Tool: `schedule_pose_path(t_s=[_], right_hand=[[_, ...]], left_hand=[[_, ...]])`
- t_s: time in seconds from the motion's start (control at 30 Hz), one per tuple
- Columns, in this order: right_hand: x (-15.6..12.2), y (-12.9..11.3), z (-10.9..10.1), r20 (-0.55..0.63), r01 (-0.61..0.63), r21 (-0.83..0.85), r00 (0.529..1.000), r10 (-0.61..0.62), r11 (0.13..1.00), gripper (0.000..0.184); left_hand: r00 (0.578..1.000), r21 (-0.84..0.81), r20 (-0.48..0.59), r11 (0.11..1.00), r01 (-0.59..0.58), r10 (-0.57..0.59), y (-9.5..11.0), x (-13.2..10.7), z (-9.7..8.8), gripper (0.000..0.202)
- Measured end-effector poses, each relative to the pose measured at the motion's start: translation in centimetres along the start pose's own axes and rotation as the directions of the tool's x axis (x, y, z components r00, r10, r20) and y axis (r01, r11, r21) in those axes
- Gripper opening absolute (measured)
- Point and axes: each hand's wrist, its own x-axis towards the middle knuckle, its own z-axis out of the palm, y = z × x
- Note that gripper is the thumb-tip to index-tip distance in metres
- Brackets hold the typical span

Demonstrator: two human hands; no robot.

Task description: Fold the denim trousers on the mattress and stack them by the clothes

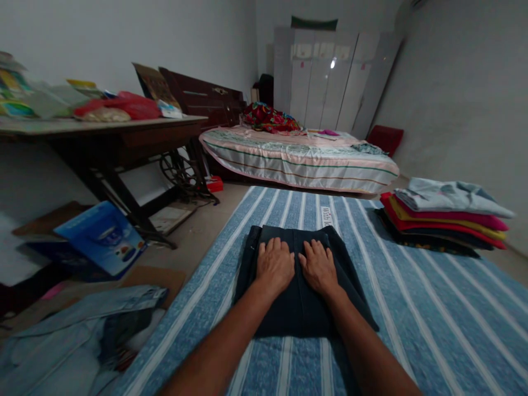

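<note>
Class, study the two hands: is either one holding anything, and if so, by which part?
Nothing appears to be held: the left hand and right hand rest palm-down on the far half of the folded dark garment.

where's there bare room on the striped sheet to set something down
The striped sheet is bare between the dark folded garment and the stack of folded clothes, widening toward the near right. A narrower strip runs between the garment and the sheet's left edge. It's crowded at the stack and where the left hand and right hand rest on the garment.
</note>
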Motion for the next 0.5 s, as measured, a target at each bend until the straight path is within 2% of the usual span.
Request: schedule_pose_path(t_s=[0.13,0.27,0.5], right_hand=[[-0.3,-0.4,-0.4,0.015,-0.055,-0.082,0.998,0.056,0.995,0.058],[-0.4,-0.3,-0.7,0.015,-0.104,-0.139,0.994,0.107,0.985,0.065],[-0.6,0.1,-0.8,0.027,-0.123,-0.114,0.991,0.127,0.986,0.067]], left_hand=[[0.997,0.06,0.059,0.997,-0.053,0.05,-1.7,2.5,1.4,0.055],[1.0,0.076,0.026,0.997,-0.007,0.005,-2.8,2.7,3.5,0.064],[0.998,0.068,0.012,0.996,0.057,-0.058,-2.7,2.5,3.5,0.069]])
